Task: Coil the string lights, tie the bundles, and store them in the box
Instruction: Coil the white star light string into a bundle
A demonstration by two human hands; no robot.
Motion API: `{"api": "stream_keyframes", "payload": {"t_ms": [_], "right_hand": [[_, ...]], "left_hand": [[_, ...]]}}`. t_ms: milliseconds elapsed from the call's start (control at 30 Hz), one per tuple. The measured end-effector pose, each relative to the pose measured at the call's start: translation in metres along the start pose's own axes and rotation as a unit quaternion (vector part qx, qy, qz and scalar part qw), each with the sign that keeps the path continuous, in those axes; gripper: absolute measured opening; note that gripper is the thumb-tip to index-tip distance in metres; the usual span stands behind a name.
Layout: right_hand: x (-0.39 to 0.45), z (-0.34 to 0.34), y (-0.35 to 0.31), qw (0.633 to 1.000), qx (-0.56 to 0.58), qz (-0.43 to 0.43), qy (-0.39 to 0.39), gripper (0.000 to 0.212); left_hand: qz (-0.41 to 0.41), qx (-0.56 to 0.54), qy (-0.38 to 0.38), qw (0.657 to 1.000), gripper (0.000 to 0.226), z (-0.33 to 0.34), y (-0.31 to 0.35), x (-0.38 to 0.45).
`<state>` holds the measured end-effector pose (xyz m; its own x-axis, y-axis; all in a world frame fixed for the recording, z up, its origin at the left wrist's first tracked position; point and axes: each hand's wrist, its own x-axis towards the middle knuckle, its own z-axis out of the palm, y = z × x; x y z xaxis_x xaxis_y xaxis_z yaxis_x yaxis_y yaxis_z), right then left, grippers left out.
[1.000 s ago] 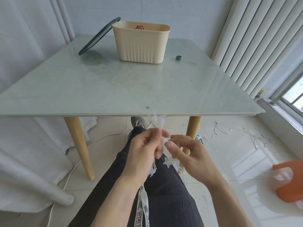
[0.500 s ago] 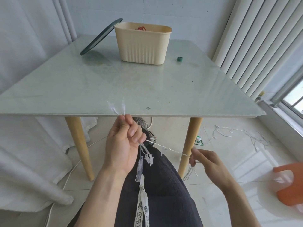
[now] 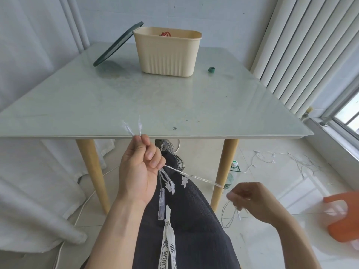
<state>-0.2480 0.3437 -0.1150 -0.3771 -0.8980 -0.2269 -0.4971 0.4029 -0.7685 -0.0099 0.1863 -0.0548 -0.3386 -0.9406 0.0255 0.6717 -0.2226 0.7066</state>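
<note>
My left hand (image 3: 140,167) grips a bunch of clear star string lights (image 3: 183,180) just below the table's front edge, with two star tips poking up above my fingers and a clear clip hanging below. A taut strand runs from it down and right to my right hand (image 3: 250,199), which pinches the wire while loose loops dangle under it. More wire (image 3: 272,158) trails across the floor at the right. The beige box (image 3: 167,53) stands open at the far side of the table, something red inside it.
A dark green lid (image 3: 118,44) leans against the box's left side. A small green ring (image 3: 211,70) lies to the right of the box. The glass table (image 3: 136,98) has wooden legs. An orange stool (image 3: 343,216) stands at the right, a bottle (image 3: 231,175) by the table leg.
My hands, together a second ago, have drawn apart: the left rose toward the table edge with the bunch, the right moved down and right, stretching the strand.
</note>
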Motion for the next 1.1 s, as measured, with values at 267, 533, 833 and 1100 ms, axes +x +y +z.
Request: {"api": "stream_keyframes", "payload": {"t_ms": [267,533,833,1100], "right_hand": [[-0.008,0.022,-0.039,0.965,0.246,-0.075,0.061,0.026],[-0.006,0.036,-0.082,0.926,0.335,-0.165,0.052,0.045],[-0.002,0.047,-0.105,0.967,0.2,-0.157,-0.018,0.031],[-0.008,0.044,-0.107,0.979,0.083,-0.16,-0.092,0.013]], "left_hand": [[-0.032,0.042,-0.027,0.998,0.033,0.004,-0.007,-0.007],[-0.015,0.101,-0.085,0.991,0.031,0.006,-0.016,-0.011],[-0.056,0.208,-0.128,0.968,0.04,0.003,-0.025,-0.015],[-0.134,0.377,-0.133,0.907,0.041,-0.01,-0.026,-0.014]]}}
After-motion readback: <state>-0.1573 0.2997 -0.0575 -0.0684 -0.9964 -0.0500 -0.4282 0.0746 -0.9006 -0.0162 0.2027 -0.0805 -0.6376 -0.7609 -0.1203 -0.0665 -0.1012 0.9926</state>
